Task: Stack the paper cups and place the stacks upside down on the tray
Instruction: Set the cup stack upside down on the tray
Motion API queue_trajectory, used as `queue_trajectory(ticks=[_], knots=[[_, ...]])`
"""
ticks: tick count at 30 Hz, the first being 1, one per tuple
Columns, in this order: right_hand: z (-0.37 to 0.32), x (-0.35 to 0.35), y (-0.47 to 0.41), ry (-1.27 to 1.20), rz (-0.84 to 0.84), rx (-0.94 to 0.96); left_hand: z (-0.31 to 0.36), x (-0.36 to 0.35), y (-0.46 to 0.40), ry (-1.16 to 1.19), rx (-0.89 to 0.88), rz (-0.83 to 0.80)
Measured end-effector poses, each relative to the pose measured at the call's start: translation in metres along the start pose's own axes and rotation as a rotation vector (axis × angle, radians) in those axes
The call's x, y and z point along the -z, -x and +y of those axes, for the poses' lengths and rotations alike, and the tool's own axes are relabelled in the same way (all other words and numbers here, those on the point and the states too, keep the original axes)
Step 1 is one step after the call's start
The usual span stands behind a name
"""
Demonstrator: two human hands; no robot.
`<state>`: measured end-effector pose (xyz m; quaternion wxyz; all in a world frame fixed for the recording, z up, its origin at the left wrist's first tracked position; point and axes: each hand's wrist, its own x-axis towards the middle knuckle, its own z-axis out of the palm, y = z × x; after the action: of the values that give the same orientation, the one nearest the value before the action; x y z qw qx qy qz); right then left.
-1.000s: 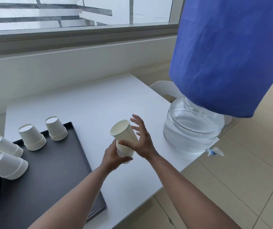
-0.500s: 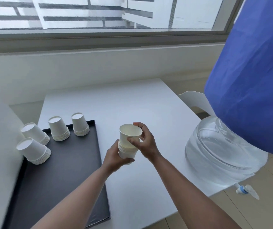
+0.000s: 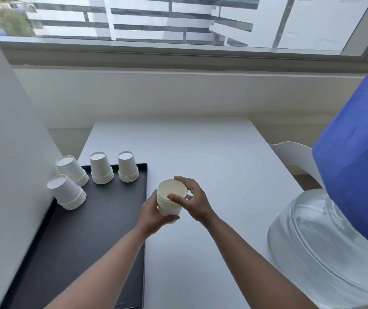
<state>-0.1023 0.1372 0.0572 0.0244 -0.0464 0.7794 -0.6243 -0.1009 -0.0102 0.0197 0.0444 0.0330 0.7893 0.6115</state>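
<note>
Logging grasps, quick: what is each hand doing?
Left hand: closed on the cup stack, at its lower part.
Right hand: grips that stack's rim.

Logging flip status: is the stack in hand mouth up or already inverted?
Mouth up. The held stack shows its open rim and pale inside, gripped by left hand and right hand.

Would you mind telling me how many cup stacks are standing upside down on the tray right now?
4. Two sit along the tray's far edge, and two near its far-left corner. A fifth stack, mouth up, is held over the table.
</note>
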Motion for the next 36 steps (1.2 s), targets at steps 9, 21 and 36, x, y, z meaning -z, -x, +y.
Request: queue_trajectory(ticks=[9,21,36], knots=[[0.011,-0.022,-0.019,-0.452,-0.251,-0.612,-0.017,0.022,0.004,0.112,0.135,0.178],[0.014,-0.068,-0.043,-0.377,-0.473,-0.654,-0.041,0.059,0.021,-0.088,0.261,0.316],[0.022,-0.144,-0.091,0.708,-0.298,0.221,-0.082,0.145,0.021,-0.934,0.629,-0.042]])
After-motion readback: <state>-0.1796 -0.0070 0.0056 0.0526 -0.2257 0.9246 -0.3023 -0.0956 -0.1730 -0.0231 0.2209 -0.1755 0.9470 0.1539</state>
